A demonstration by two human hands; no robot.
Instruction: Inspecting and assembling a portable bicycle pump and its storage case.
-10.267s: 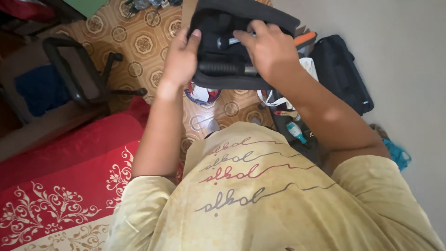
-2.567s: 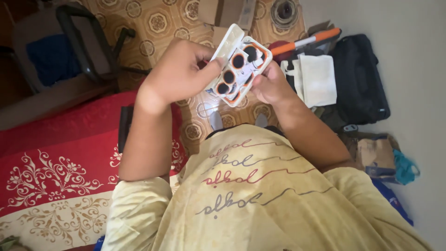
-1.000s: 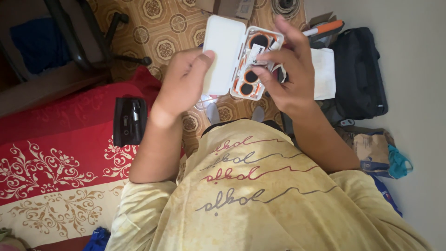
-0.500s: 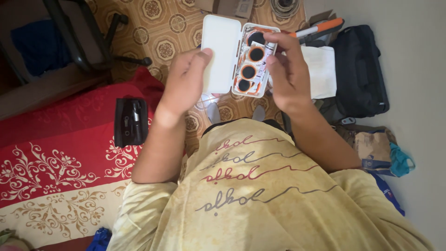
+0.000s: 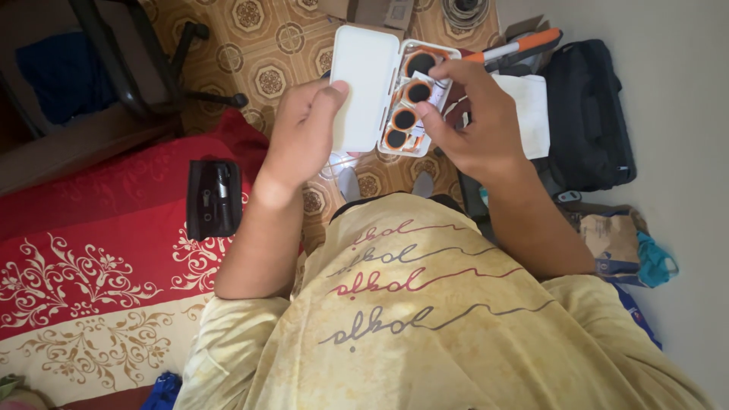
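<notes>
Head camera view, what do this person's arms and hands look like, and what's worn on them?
Both the left hand and the right hand are bare: no gloves, rings or watch visible. The forearms are uncovered. Short sleeves of a pale yellow T-shirt end near the elbows; its chest bears wavy script lines.

You have a small white plastic case (image 5: 383,91) open like a book, held up above the patterned floor in front of your chest. Its plain white lid (image 5: 364,87) lies swung out to the left, smooth and blank, with rounded corners. The tray half (image 5: 414,99) sits to the right, joined to the lid along a middle hinge. In the tray you can see round black patches (image 5: 404,119) with orange rims, set in a column from the top edge down to the bottom edge; four show. A slip of white paper (image 5: 437,95) lies along the tray's right side, partly tucked behind the patches. The case tilts slightly to the right.
</notes>
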